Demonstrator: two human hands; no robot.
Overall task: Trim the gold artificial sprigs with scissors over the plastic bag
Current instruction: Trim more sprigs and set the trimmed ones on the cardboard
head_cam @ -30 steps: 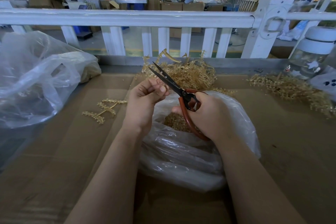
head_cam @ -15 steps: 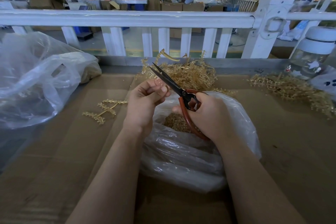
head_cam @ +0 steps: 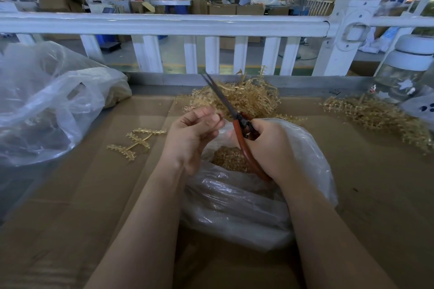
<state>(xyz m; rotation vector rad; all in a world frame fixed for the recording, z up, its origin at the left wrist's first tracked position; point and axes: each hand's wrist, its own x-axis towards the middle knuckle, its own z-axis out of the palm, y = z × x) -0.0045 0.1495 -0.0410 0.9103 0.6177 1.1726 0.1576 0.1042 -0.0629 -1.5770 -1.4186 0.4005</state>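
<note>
Under both your hands sits the plastic bag, its mouth open beneath your wrists and a bed of gold offcuts showing inside. Beyond your knuckles lies the main heap of gold sprigs, with a second heap far out past your right hand and one loose sprig on the cardboard just outside your left.

A moment ago the scissors stood with blades parted; now they lie together as one dark line, and the tool has swung steeper. That reads as a cut just completed, so I judge the trimmed bit has dropped into the bag.

Your right hand grips the red handles, fingers curled through and around them. The scissors' long axis runs from your right palm up and away to the left, tips pointing toward the white railing.

Your left hand is curled with fingertips pinched together just beside the blades; whatever stem it pinches is too small to make out.
</note>
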